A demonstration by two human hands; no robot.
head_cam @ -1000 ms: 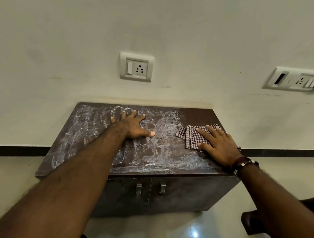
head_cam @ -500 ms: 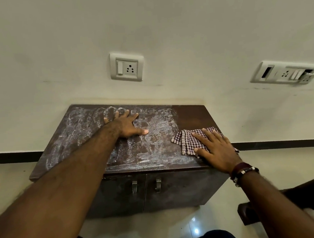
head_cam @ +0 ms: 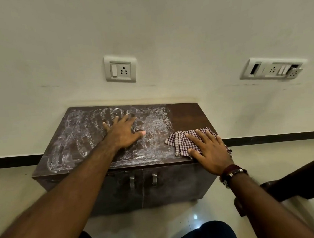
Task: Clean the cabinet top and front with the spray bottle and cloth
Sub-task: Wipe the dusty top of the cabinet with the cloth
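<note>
Pale wall behind, your cabinet (head_cam: 175, 182) top carries the cloth (head_cam: 182, 141) at 3 o'clock under your flat right hand (head_cam: 208, 152), soapy film stretching toward 9 o'clock past your flat, empty left hand (head_cam: 123, 132); no spray bottle shows.

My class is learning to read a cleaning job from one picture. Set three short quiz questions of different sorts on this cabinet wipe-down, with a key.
1. True or false: the checked cloth lies under the right hand.
2. Multiple choice: which part of the cabinet top looks free of white smears? A) left end B) middle C) right end
3. Fill in: the left hand rests flat on the ____ part of the top, fingers spread.

Key
1. True.
2. C.
3. Smeared.
</note>
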